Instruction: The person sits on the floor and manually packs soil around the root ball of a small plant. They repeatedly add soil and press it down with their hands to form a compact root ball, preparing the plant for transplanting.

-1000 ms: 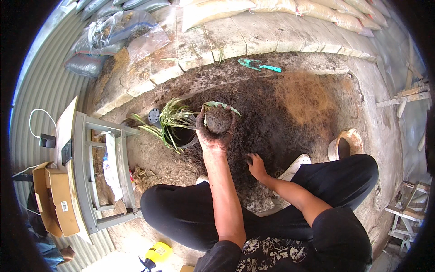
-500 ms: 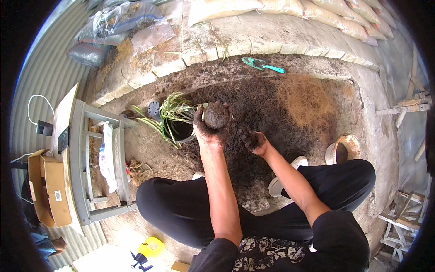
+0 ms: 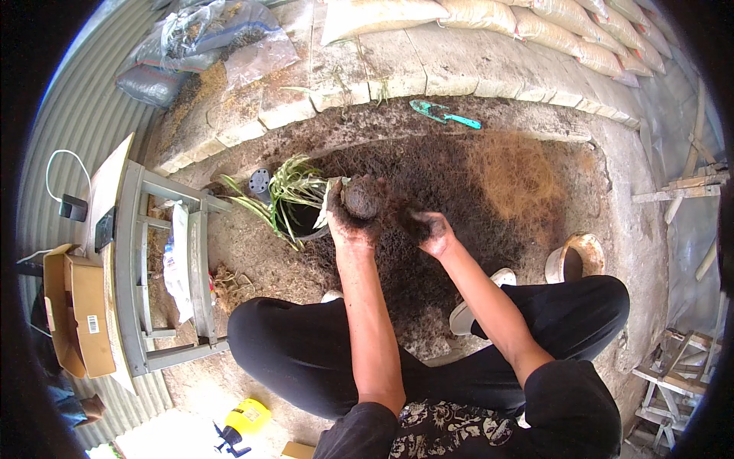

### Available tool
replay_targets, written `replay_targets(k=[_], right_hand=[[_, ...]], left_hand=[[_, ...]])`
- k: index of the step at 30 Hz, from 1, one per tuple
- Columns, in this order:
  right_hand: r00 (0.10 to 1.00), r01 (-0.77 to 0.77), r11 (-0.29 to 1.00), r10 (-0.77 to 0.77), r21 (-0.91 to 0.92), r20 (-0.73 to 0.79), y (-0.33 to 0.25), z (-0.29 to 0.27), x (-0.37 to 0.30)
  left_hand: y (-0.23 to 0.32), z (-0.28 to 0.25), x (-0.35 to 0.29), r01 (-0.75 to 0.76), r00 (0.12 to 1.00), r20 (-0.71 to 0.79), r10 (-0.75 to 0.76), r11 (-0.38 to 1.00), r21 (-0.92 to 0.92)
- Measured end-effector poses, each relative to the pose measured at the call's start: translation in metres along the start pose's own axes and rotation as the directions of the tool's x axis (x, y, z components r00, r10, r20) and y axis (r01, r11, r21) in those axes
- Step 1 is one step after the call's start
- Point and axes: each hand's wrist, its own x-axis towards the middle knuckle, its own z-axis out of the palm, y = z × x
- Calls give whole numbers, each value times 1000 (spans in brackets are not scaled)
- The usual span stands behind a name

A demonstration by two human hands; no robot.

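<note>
My left hand [image 3: 352,227] is closed round a brown, rounded root ball [image 3: 362,196], its palm turned up and dirty. Long green-and-white striped leaves [image 3: 299,183] spread to the left of this hand, over a dark round pot [image 3: 305,220]; where they join the root ball is hidden. Just right of the ball, my right hand [image 3: 433,232] is cupped round a dark clump of soil [image 3: 414,223], close to the ball's side. Loose dark soil [image 3: 405,287] lies on the ground beneath both hands.
A turquoise trowel [image 3: 445,114] lies beyond the soil, near brown fibre [image 3: 520,176]. At right stands a whitish round pot [image 3: 575,258]. A grey-framed table [image 3: 138,268] is at left, a yellow spray bottle [image 3: 246,419] lower left. Filled sacks [image 3: 382,19] line the back.
My right hand has moved slightly up and left, bringing the soil closer to the root ball. My left hand holds the ball in nearly the same place.
</note>
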Motion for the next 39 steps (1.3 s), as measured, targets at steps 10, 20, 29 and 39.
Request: replay_targets(k=[10,20,29,39], right_hand=[[924,376,926,-378,47,52,-54,128,-38],[446,546,-602,-378,-582,811,-21,139,-38],[692,689,0,-295,-725,658,-61,154,-50],[295,596,-599,-456,-534,840,-33,106,-55]], left_hand=[[-3,-8,1,50,980,183,-78,987,151],[-38,1,-5,-174,941,333,58,928,329],[-27,6,-8,-28,963,267,-32,975,221],[-61,20,-30,-44,943,324,-71,941,334]])
